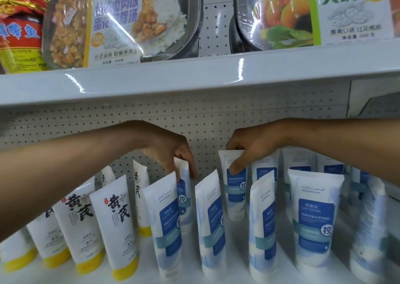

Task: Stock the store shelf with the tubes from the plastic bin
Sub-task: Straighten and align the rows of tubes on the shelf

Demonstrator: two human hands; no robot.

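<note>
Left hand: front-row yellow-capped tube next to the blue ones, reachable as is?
Probably yes, once freed: the left hand pinches a blue-label tube right beside it, and the yellow-capped tube stands in front with nothing over its top.

Blue-label white tubes (313,218) stand cap-down in rows on the white shelf (237,251), crimped ends up, several leaning. The left rear tube (184,197) and the middle rear tube (234,197) are pinched near their tops. Yellow-capped tubes (116,229) stand at far left.
</note>
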